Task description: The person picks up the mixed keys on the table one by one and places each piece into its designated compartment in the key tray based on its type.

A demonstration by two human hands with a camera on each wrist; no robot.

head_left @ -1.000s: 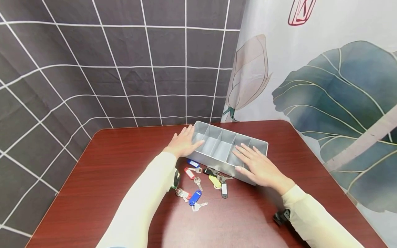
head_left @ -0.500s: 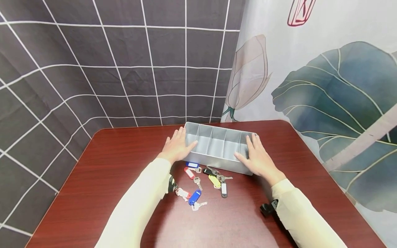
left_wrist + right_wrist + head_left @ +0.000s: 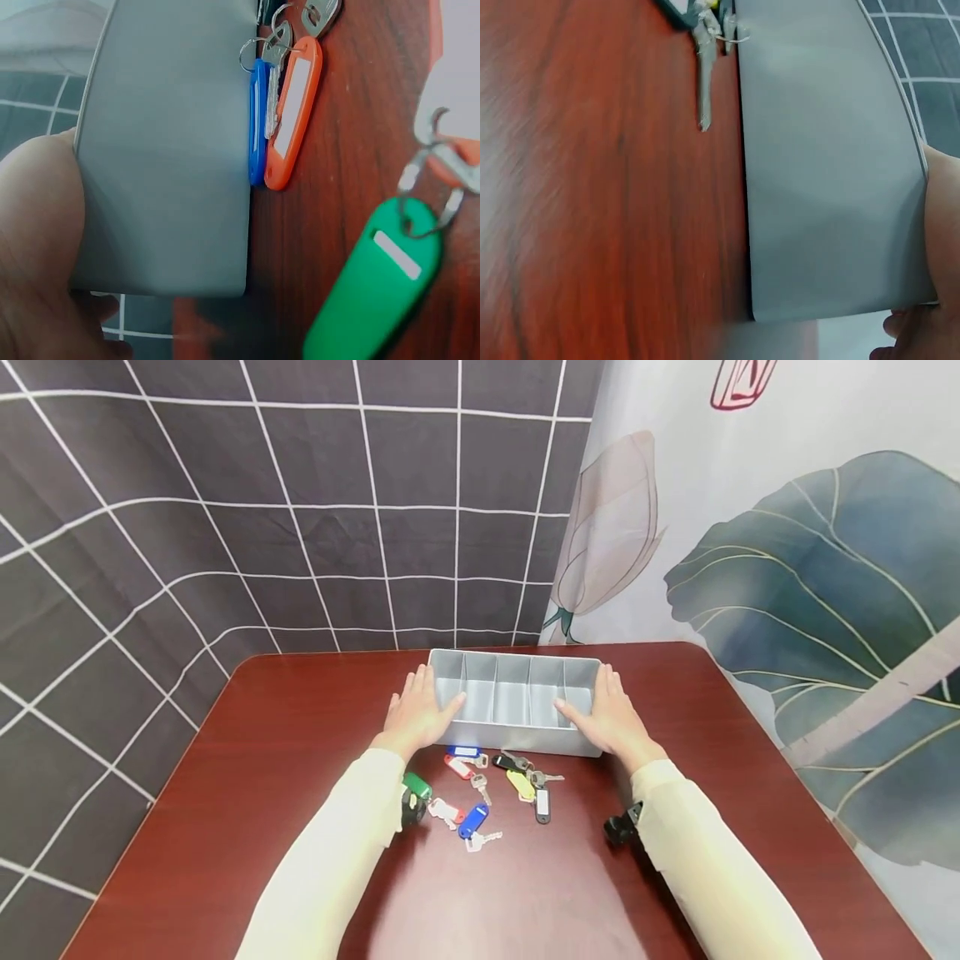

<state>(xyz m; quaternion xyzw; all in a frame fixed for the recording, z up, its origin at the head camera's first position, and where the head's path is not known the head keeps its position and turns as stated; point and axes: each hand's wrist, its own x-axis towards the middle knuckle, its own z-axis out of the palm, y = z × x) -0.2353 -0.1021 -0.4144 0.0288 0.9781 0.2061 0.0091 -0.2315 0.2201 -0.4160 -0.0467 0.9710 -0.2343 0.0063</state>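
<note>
A grey divided storage box (image 3: 517,737) stands near the table's back edge, its long front wall toward me. My left hand (image 3: 415,714) holds its left end, the thumb over the front rim and the fingers along the outside. At the right end my right hand (image 3: 611,714) holds the box the same way. Just in front lie several keys with tags: a blue tag (image 3: 465,752), a red tag (image 3: 458,767), a yellow tag (image 3: 520,786) and a black tag (image 3: 542,806). A green tag (image 3: 375,285) lies by my left wrist. Both wrist views show the box's front wall close up.
Another blue tag (image 3: 473,820) with a key (image 3: 483,841) lies nearest me, beside a second red tag (image 3: 447,811). Behind the brown table (image 3: 300,727) hang a dark grid-patterned cloth (image 3: 315,543) and a white flower-print curtain (image 3: 682,502).
The box has turned from slanted to nearly straight and shifted left. My right hand went from above its right part to its right end; my left hand moved slightly left with it.
</note>
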